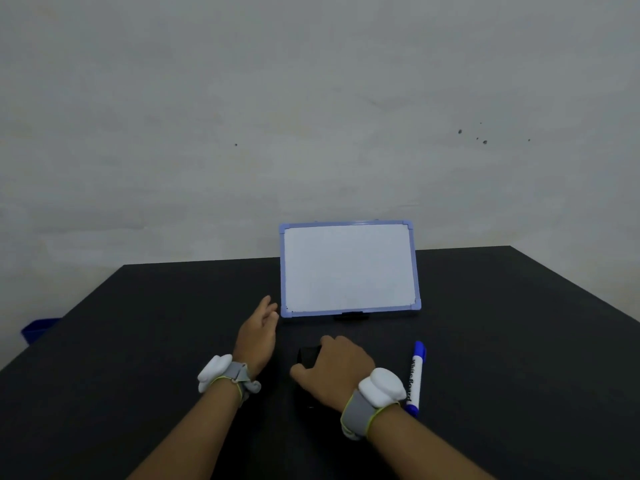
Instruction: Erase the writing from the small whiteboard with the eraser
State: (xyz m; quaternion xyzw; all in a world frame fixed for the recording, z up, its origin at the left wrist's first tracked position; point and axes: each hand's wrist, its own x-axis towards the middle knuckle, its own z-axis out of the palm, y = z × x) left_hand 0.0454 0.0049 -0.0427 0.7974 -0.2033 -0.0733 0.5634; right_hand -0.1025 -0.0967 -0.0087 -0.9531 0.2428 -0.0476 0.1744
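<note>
Right hand (334, 370) cupped over the black eraser (308, 355), fingers curled round it near the table's (138, 341) front middle, apparently gripping it. Left hand (258, 332) loose and empty by the whiteboard's (348, 268) lower left corner, probably to steady it. Board propped at the far edge, no writing visible. Marker (415, 375) parked just right, out of the way

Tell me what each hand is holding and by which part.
The right hand rests over the near end of the small black eraser on the table; a closed grip cannot be told. The left hand holds nothing.
</note>
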